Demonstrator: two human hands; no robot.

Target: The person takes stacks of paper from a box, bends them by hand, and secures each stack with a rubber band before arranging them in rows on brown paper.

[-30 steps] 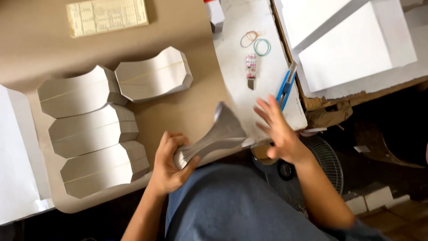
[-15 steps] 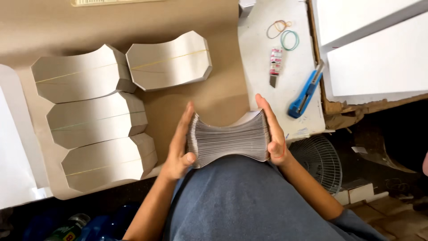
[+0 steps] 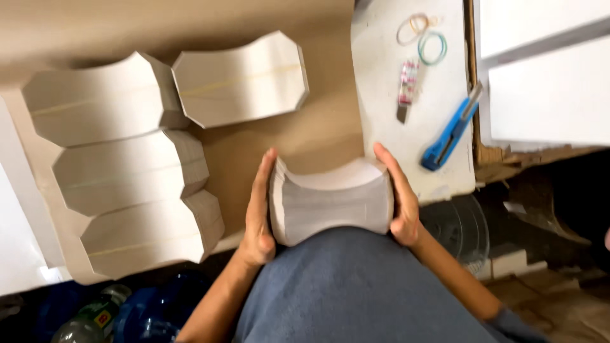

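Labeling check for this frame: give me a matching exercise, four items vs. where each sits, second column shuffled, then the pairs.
Items:
1. Paper stack
2. Blue cutter
3. Rubber bands
4. Plastic bottle

Places:
A. Bottom left, below the table edge
B. Between the left hand and right hand
C. Top of the white board
D. Right edge of the white board, lying at a slant

Pairs: 1-B, 2-D, 3-C, 4-A

I see a brown paper-covered tabletop [image 3: 298, 136] under soft, even light, with a white board [image 3: 387, 76] at its right and torn brown cardboard [image 3: 508, 159] edging it. Below, the floor [image 3: 559, 292] lies dim.
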